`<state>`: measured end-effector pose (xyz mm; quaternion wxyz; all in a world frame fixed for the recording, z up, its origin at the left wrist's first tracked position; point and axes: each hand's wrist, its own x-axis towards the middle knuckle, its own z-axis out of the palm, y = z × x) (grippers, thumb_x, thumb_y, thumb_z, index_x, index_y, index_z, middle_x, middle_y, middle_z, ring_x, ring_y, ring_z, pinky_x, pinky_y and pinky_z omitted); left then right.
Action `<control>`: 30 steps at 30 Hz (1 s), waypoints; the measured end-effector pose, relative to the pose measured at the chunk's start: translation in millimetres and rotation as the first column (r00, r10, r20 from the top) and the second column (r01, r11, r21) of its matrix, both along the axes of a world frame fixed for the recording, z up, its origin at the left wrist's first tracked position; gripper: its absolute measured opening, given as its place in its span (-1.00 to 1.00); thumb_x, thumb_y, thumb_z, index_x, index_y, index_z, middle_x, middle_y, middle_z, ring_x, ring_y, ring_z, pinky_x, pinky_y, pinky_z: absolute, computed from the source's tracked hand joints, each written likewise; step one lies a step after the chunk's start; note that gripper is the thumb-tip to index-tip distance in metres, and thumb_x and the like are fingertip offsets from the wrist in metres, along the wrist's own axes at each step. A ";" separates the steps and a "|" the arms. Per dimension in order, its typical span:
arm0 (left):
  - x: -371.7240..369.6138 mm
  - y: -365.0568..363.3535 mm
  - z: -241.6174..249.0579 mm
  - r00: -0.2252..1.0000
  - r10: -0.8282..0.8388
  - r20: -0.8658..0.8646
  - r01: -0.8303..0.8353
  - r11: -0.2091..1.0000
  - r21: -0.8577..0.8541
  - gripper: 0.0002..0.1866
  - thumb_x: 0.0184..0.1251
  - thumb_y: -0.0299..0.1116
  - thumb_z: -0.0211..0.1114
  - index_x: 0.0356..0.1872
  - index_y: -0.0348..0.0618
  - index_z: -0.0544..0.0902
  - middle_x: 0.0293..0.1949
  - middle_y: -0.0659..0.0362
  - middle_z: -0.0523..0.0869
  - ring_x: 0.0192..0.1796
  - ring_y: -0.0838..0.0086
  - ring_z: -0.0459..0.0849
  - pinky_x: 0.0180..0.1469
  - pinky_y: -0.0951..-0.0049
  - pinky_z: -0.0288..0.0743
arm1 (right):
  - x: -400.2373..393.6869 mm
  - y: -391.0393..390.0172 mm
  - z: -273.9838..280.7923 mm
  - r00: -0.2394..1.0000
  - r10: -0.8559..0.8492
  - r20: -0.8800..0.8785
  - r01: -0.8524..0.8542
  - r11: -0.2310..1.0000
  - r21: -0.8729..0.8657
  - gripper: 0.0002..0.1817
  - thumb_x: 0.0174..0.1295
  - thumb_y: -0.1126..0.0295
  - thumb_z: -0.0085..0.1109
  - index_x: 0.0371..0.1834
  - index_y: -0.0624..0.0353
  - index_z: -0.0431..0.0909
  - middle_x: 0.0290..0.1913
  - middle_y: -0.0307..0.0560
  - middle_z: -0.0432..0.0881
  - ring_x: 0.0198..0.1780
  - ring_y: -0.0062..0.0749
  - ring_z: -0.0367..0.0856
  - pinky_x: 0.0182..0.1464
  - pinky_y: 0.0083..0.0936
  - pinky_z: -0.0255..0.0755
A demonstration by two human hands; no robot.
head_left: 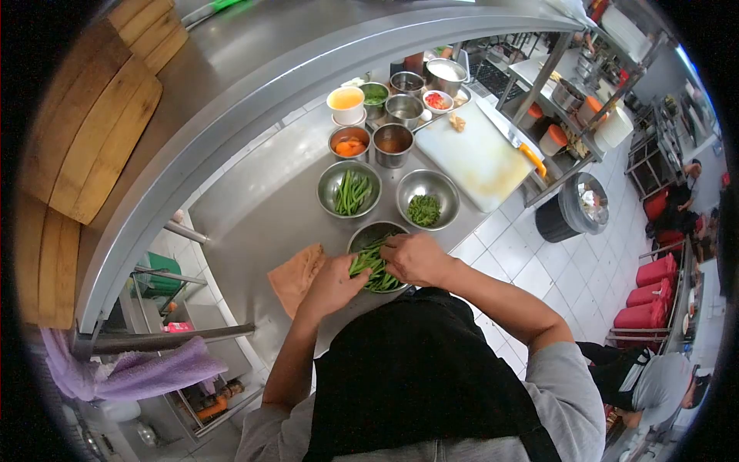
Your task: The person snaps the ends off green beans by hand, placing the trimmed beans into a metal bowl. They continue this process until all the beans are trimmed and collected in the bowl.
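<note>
Both hands are at a metal bowl [394, 225] of green beans [372, 260] at the counter's front edge. My left hand [336, 286] is at the bowl's left side, its fingers closed on beans. Over the right side, my right hand [418, 259] has its fingers bent and pressed together among the beans. Behind it stand a metal bowl [329, 181] with whole green beans and another [449, 185] with small cut green pieces [423, 210]. An orange cloth [294, 279] lies left of my left hand.
A white cutting board [469, 158] bears a knife with a yellow handle [533, 159]. Metal pots [393, 146] and a white tub [346, 105] stand at the back. A trash bin [558, 221] is beyond the counter. Another person [662, 385] is at the lower right.
</note>
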<state>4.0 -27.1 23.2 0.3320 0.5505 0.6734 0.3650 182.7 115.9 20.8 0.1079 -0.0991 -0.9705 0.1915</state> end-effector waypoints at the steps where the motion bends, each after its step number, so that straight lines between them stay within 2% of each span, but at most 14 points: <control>1: 0.1 -0.3 2.2 0.999 -0.032 0.037 0.032 0.999 -0.001 -0.77 0.36 -0.34 0.33 -0.34 -0.34 0.58 -0.55 0.12 0.61 -0.44 0.42 0.60 -0.29 0.29 0.48 | -1.2 -0.6 -2.3 0.997 -0.005 0.072 0.005 1.000 0.002 -0.76 0.25 0.23 0.10 -0.29 0.21 0.55 -0.29 0.09 0.62 -0.27 0.12 0.66 -0.19 -0.05 0.56; 2: 0.4 -0.6 3.1 0.995 -0.063 0.077 0.063 0.998 0.000 -0.76 0.37 -0.34 0.32 -0.35 -0.35 0.58 -0.55 0.14 0.60 -0.43 0.43 0.60 -0.27 0.29 0.48 | -4.8 3.6 -16.9 0.997 -0.004 0.075 0.004 1.000 0.003 -0.76 0.25 0.23 0.10 -0.29 0.21 0.55 -0.29 0.09 0.62 -0.27 0.12 0.66 -0.19 -0.05 0.56; 4: 1.1 -2.6 -6.2 0.992 -0.010 0.126 0.010 1.000 0.000 -0.78 0.40 -0.33 0.30 -0.32 -0.31 0.58 -0.57 0.17 0.58 -0.48 0.46 0.57 -0.34 0.33 0.46 | -14.4 15.8 -45.2 0.944 -0.313 -0.104 0.245 0.877 -0.414 -0.76 0.34 0.28 0.01 -0.29 0.21 0.57 -0.37 -0.03 0.64 -0.37 -0.10 0.65 -0.29 -0.24 0.56; 5: 0.2 -4.2 -11.0 0.985 0.041 0.170 -0.041 0.999 -0.007 -0.80 0.43 -0.33 0.28 -0.30 -0.28 0.57 -0.58 0.21 0.55 -0.52 0.50 0.54 -0.41 0.38 0.44 | -13.4 18.9 -50.1 0.947 -0.304 -0.102 0.238 0.880 -0.411 -0.76 0.34 0.28 0.01 -0.29 0.21 0.57 -0.37 -0.03 0.64 -0.37 -0.10 0.65 -0.29 -0.24 0.56; 7: -6.2 -7.4 -15.7 0.923 0.156 0.351 -0.135 0.987 -0.084 -0.82 0.46 -0.33 0.27 -0.28 -0.23 0.55 -0.59 0.25 0.52 -0.57 0.56 0.48 -0.49 0.44 0.38 | -13.8 22.0 -43.4 0.881 -0.473 0.023 0.205 0.337 -0.919 -0.71 0.43 0.29 -0.08 -0.27 0.20 0.61 -0.45 -0.20 0.61 -0.43 -0.44 0.58 -0.36 -0.50 0.47; 8: -9.8 -9.7 -16.5 0.821 0.261 0.508 -0.197 0.964 -0.178 -0.83 0.48 -0.32 0.26 -0.26 -0.19 0.53 -0.60 0.29 0.49 -0.62 0.61 0.43 -0.58 0.50 0.31 | -10.6 15.2 -42.1 0.927 -0.366 0.084 0.199 0.288 -0.937 -0.71 0.47 0.30 -0.10 -0.17 0.17 0.65 -0.41 -0.34 0.56 -0.41 -0.66 0.49 -0.38 -0.66 0.39; 12: -13.9 -8.6 -15.6 0.715 0.301 0.631 -0.261 0.952 -0.158 -0.86 0.51 -0.32 0.23 -0.25 -0.09 0.48 -0.62 0.36 0.43 -0.66 0.71 0.32 -0.67 0.61 0.16 | -10.3 -16.7 -34.1 0.989 -0.067 0.135 0.143 0.142 -0.980 -0.69 0.45 0.38 -0.08 0.05 0.22 0.66 -0.29 -0.32 0.59 -0.35 -0.68 0.51 -0.30 -0.67 0.44; 17: -11.9 -5.0 -9.3 0.711 0.317 0.628 -0.350 0.934 -0.075 -0.81 0.52 -0.37 0.19 -0.32 -0.14 0.41 -0.61 0.30 0.46 -0.65 0.70 0.34 -0.64 0.59 0.18 | -21.2 -29.6 -29.4 0.994 -0.069 0.082 0.087 0.078 -0.993 -0.74 0.40 0.46 0.01 0.00 0.25 0.68 -0.33 -0.32 0.58 -0.35 -0.68 0.48 -0.32 -0.66 0.40; 20: -9.7 -4.1 -4.5 0.750 0.313 0.583 -0.347 0.936 -0.056 -0.84 0.53 -0.39 0.17 -0.31 -0.15 0.44 -0.62 0.31 0.45 -0.61 0.70 0.37 -0.59 0.58 0.24 | -24.7 -32.5 -28.1 0.995 -0.022 0.102 0.105 0.174 -0.979 -0.75 0.40 0.37 0.02 -0.10 0.21 0.69 -0.40 -0.32 0.59 -0.36 -0.70 0.46 -0.36 -0.66 0.36; 22: -6.3 -3.7 -6.3 0.808 0.313 0.499 -0.365 0.931 0.008 -0.85 0.53 -0.40 0.17 -0.29 -0.16 0.45 -0.60 0.31 0.47 -0.58 0.69 0.40 -0.56 0.57 0.27 | -28.6 -34.9 -38.6 0.987 -0.129 -0.092 -0.030 0.417 -0.908 -0.76 0.40 0.36 0.02 -0.23 0.21 0.69 -0.47 -0.30 0.56 -0.40 -0.71 0.43 -0.41 -0.67 0.28; 26: 6.5 -9.7 -9.3 0.811 0.378 0.446 -0.489 0.856 0.164 -0.91 0.54 -0.43 0.13 -0.23 -0.17 0.47 -0.50 0.26 0.52 -0.48 0.63 0.49 -0.45 0.53 0.37 | -33.3 -15.9 -53.7 0.939 -0.333 -0.091 0.050 0.392 -0.919 -0.76 0.38 0.37 0.03 -0.31 0.24 0.67 -0.50 -0.29 0.56 -0.42 -0.65 0.45 -0.38 -0.60 0.34; 27: 4.5 -10.4 -11.5 0.810 0.379 0.447 -0.491 0.856 0.163 -0.91 0.54 -0.43 0.13 -0.23 -0.17 0.47 -0.50 0.26 0.52 -0.48 0.63 0.49 -0.45 0.53 0.37 | -32.1 -1.8 -49.5 0.930 -0.366 -0.003 0.103 0.270 -0.957 -0.77 0.37 0.39 0.03 -0.30 0.25 0.67 -0.47 -0.29 0.56 -0.41 -0.63 0.46 -0.32 -0.57 0.38; 28: -0.4 -11.0 -15.2 0.745 0.347 0.570 -0.533 0.824 0.195 -0.91 0.54 -0.41 0.12 -0.21 -0.18 0.47 -0.45 0.21 0.54 -0.47 0.57 0.52 -0.45 0.51 0.40 | -31.1 8.4 -46.6 0.918 -0.387 0.087 0.153 0.143 -0.978 -0.78 0.36 0.40 0.03 -0.30 0.26 0.67 -0.44 -0.30 0.57 -0.40 -0.61 0.48 -0.26 -0.54 0.43; 30: -9.6 -13.4 -15.4 0.669 0.304 0.679 -0.578 0.786 0.218 -0.90 0.54 -0.38 0.11 -0.20 -0.19 0.46 -0.41 0.17 0.57 -0.45 0.52 0.55 -0.44 0.49 0.43 | -29.4 16.9 -51.0 0.925 -0.369 0.093 0.173 0.190 -0.966 -0.80 0.33 0.43 0.04 -0.26 0.28 0.66 -0.40 -0.21 0.61 -0.37 -0.50 0.53 -0.19 -0.47 0.46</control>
